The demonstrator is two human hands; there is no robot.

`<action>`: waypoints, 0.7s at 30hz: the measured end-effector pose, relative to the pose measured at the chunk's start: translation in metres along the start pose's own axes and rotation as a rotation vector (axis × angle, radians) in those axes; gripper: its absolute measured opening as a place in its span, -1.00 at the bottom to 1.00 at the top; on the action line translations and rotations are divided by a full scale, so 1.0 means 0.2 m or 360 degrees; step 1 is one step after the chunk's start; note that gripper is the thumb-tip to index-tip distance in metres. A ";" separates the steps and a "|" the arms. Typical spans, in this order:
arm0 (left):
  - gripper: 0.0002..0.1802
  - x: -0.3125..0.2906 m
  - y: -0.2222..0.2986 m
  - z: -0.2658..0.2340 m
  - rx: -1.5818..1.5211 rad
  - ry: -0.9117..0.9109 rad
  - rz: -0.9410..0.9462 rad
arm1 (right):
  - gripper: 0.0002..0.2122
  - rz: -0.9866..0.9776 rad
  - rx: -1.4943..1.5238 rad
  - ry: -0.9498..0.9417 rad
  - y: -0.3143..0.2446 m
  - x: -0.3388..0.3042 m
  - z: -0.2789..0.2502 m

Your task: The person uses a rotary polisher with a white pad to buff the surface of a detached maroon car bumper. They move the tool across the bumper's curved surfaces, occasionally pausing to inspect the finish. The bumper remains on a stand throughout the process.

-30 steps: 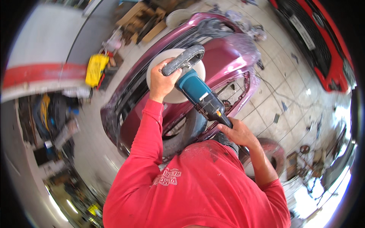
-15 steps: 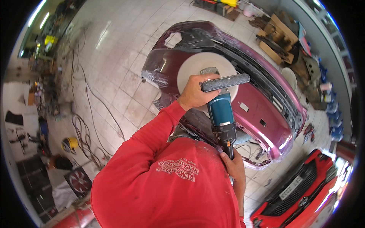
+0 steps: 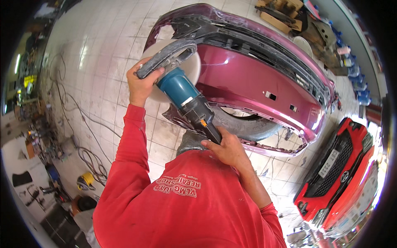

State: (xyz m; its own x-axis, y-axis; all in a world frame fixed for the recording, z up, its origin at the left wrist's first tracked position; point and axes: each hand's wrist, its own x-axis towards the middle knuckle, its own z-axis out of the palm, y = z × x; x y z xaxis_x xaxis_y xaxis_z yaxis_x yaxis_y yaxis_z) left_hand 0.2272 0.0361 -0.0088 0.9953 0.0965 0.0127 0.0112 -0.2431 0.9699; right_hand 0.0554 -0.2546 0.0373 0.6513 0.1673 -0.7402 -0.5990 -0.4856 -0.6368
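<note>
A teal and black polisher (image 3: 178,87) with a wide round off-white pad (image 3: 192,68) is in both my hands. Closed around its dark loop handle at the front is my left hand (image 3: 141,84). My right hand (image 3: 230,149) grips the black rear handle, close to my body. Beneath the tool lies a glossy maroon car bumper (image 3: 244,76), with scuffed black inner parts. The pad covers part of the bumper's left end; whether it touches the surface I cannot tell. Under the bumper's near side shows a grey tyre (image 3: 250,127).
At the right stands the front of a red car (image 3: 337,167). Cables (image 3: 66,97) trail over the tiled floor on the left, near a yellow and black object (image 3: 86,181). Along the far right wall are several blue plastic bottles (image 3: 359,84) and piled car parts (image 3: 320,35).
Both hands have swung the polisher to the left, from the bumper's middle to its left end, and tilted it. The view has shifted too, with the bumper now higher in it.
</note>
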 end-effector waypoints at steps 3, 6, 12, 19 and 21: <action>-0.58 -0.02 0.02 0.08 -0.0101 -0.0063 0.0081 | -0.33 -0.0035 0.0056 0.0084 0.06 -0.08 0.00; -0.55 -0.09 0.04 0.31 -0.0148 -0.0224 0.0284 | -0.37 -0.0289 -0.0027 0.0405 0.30 -0.19 0.03; -0.64 -0.26 0.36 1.01 -0.0152 -0.0713 0.0767 | -0.53 0.0100 0.0644 0.0551 0.72 -0.51 -0.01; -0.54 -0.39 0.50 1.37 -0.0123 -0.1407 0.0618 | -0.60 0.0155 0.1008 0.0800 0.86 -0.72 0.11; -0.52 -0.43 0.51 1.35 -0.0164 -0.1515 0.0614 | -0.59 0.0157 0.1035 0.0839 0.88 -0.73 0.20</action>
State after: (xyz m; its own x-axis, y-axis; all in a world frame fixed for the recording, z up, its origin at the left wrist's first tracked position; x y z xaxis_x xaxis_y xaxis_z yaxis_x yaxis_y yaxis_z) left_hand 0.1698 -0.2577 0.0229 0.5942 -0.7854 0.1733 -0.2889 -0.0073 0.9573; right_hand -0.1643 -0.3297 0.0233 0.6172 -0.3510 -0.7042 -0.7085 0.1413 -0.6914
